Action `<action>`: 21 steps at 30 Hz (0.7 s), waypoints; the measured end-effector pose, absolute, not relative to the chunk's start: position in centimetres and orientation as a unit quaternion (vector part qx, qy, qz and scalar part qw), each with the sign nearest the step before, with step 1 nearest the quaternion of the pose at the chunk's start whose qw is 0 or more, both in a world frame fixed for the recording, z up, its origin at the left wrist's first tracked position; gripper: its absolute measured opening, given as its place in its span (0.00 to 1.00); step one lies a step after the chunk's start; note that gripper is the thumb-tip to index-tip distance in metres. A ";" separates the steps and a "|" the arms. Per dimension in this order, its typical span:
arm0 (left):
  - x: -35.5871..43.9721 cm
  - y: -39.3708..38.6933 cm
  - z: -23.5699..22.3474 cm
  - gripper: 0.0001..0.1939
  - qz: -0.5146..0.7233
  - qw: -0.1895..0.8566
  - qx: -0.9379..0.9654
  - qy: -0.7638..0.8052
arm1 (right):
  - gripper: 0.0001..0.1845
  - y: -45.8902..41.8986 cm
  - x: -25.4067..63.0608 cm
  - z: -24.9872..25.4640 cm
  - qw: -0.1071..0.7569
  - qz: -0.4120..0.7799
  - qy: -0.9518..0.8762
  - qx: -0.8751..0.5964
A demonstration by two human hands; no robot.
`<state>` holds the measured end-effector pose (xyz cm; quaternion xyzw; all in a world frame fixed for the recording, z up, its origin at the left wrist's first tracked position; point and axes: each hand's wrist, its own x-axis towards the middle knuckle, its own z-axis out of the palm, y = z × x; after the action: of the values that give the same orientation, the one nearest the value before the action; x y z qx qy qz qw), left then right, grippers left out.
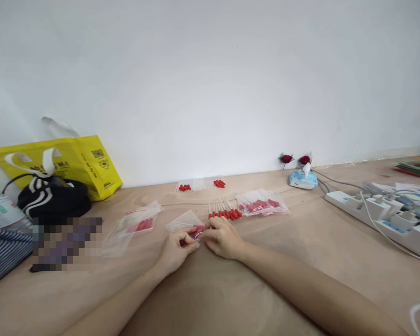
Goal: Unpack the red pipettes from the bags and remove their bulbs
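The person's left hand [175, 247], near the centre of the frame, is bare, with slender fingers and a narrow, bare wrist; its bare forearm [126, 301] widens smoothly toward the bottom edge, left of centre. The right hand [226, 239], just right of centre, is likewise bare, joined by an uncovered wrist to a long, smooth-outlined bare forearm [301, 284] broadening toward the lower right.

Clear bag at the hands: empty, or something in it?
Not empty: the clear bag shows red pieces through its film, at the left hand.
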<state>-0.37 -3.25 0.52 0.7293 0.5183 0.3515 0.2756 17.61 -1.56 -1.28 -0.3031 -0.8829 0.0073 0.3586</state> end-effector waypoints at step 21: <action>0.0 -3.8 0.9 0.10 0.329 0.164 0.794 0.484 | 0.05 -1.5 16.9 -1.2 0.384 -0.029 -0.875 -0.294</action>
<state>0.03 -3.76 0.86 0.7941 0.4841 0.3290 0.1637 16.95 -1.48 -1.24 -0.2941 -0.8747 -0.0292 0.3841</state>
